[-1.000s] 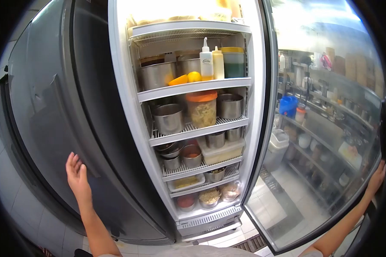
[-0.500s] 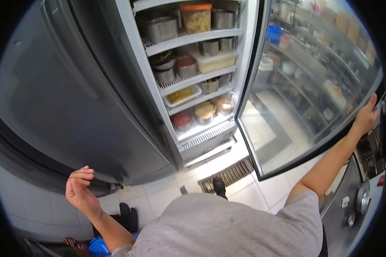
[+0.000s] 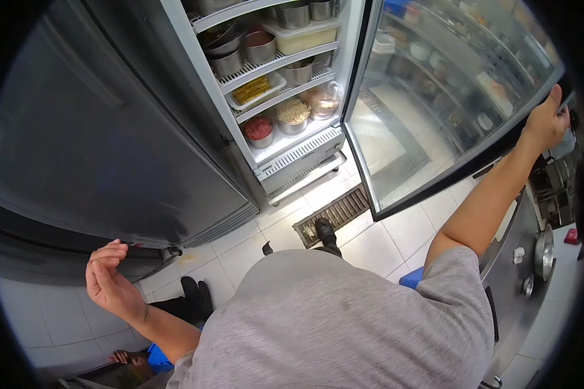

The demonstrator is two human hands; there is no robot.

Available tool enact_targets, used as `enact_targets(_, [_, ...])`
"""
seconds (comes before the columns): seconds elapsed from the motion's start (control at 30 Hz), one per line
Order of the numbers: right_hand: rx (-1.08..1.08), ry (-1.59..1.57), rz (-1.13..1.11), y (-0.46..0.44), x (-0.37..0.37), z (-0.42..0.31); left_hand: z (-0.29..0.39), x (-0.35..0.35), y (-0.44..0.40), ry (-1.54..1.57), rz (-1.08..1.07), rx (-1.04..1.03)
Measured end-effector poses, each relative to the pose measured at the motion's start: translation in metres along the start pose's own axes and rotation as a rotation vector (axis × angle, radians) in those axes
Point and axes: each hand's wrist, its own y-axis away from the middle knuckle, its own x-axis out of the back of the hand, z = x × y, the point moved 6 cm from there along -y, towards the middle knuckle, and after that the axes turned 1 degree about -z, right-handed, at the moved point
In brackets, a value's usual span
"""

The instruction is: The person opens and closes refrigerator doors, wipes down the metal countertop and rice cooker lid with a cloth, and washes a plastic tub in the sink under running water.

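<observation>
My right hand (image 3: 546,124) grips the outer edge of a glass fridge door (image 3: 409,136), which stands swung out to the right. Held out at the lower left, my left hand (image 3: 108,283) has loosely bent fingers and nothing in it, close to a grey metal fridge (image 3: 110,162). On the lit shelves ahead are a bowl of red food (image 3: 259,131), a bowl of pale shredded food (image 3: 293,115) and a plastic bag (image 3: 322,100). Above them sit a tray of yellow food (image 3: 253,91), a steel pot (image 3: 259,48) and a lidded container (image 3: 305,40).
A drain grate (image 3: 344,209) lies in the tiled floor below the door. At right is a steel counter (image 3: 509,285) with a metal bowl (image 3: 544,253). Another person's hand (image 3: 120,356) and dark shoes (image 3: 196,297) show at lower left.
The view has tilted down and shifted, so the shelves sit higher in the picture. My right hand stays on the door edge; the left hand stays raised without anything in it.
</observation>
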Motion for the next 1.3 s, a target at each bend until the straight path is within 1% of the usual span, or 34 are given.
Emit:
enact_targets(0.03, [0.006,-0.002,-0.002,0.002,0.000,-0.002,-0.001,0.002,0.000,-0.005,-0.006,0.009])
enact_targets(0.1, [-0.057,-0.007,0.013,0.004,0.001,-0.002,-0.002,0.007,0.003,-0.010,0.002,0.022])
enact_targets(0.17, [-0.022,0.036,0.020,-0.002,-0.002,0.007,-0.005,0.012,0.005,-0.023,-0.032,0.022])
enact_targets(0.2, [0.006,0.089,0.029,-0.004,-0.002,0.007,-0.006,0.014,0.007,-0.022,-0.020,0.021])
enact_targets(0.23, [0.012,0.078,0.032,-0.003,-0.003,0.006,-0.007,0.018,0.010,-0.023,0.006,0.027])
enact_targets(0.3, [-0.028,0.064,0.063,-0.001,-0.001,0.003,-0.011,0.022,0.014,-0.022,0.045,0.030])
enact_targets(0.33, [-0.077,0.020,0.026,0.002,-0.001,-0.001,-0.014,0.024,0.015,-0.021,0.063,0.043])
enact_targets(0.37, [-0.074,0.012,0.026,0.002,-0.001,-0.003,-0.016,0.024,0.015,-0.020,0.078,0.058])
enact_targets(0.43, [-0.104,0.087,0.042,0.006,0.002,-0.010,-0.019,0.021,0.013,-0.020,0.077,0.071])
enact_targets(0.47, [-0.168,0.022,-0.024,0.012,0.005,-0.017,-0.020,0.018,0.012,-0.021,0.064,0.084])
enact_targets(0.5, [-0.176,0.037,-0.028,0.012,0.006,-0.016,-0.020,0.015,0.009,-0.025,0.047,0.086])
enact_targets(0.57, [-0.077,0.017,0.033,0.012,0.006,-0.015,-0.021,0.002,0.000,0.008,0.003,0.076])
enact_targets(0.6, [-0.074,0.001,0.047,0.014,0.007,-0.017,-0.022,-0.004,-0.005,0.009,-0.019,0.083])
enact_targets(0.63, [-0.076,0.020,0.045,0.017,0.011,-0.021,-0.021,-0.010,-0.010,0.024,-0.028,0.068])
enact_targets(0.7, [-0.121,-0.085,-0.034,0.019,0.009,-0.025,-0.020,-0.024,-0.018,0.042,-0.041,0.056])
enact_targets(0.73, [-0.117,-0.029,-0.048,0.014,0.007,-0.017,-0.018,-0.033,-0.021,0.053,-0.073,0.039])
enact_targets(0.8, [-0.130,-0.048,-0.043,0.012,0.004,-0.011,-0.017,-0.047,-0.026,0.062,-0.109,0.028])
enact_targets(0.87, [-0.143,-0.071,-0.037,0.013,0.003,-0.011,-0.016,-0.061,-0.028,0.052,-0.188,-0.009])
enact_targets(0.93, [-0.073,-0.100,0.058,0.019,0.009,-0.024,-0.019,-0.065,-0.030,0.047,-0.194,0.001])
enact_targets(1.03, [-0.111,-0.077,0.087,0.025,0.011,-0.028,-0.020,-0.063,-0.031,0.040,-0.218,-0.001])
enact_targets(1.13, [-0.125,-0.014,0.086,0.025,0.012,-0.029,-0.018,-0.057,-0.030,0.043,-0.233,-0.014])
enact_targets(1.2, [-0.097,-0.039,0.072,0.030,0.013,-0.036,-0.017,-0.056,-0.029,0.050,-0.234,-0.014])
enact_targets(1.27, [-0.070,-0.059,0.065,0.036,0.019,-0.044,-0.013,-0.059,-0.029,0.121,-0.209,-0.013])
enact_targets(1.3, [-0.094,-0.046,-0.003,0.039,0.018,-0.047,-0.011,-0.062,-0.028,0.124,-0.211,-0.011])
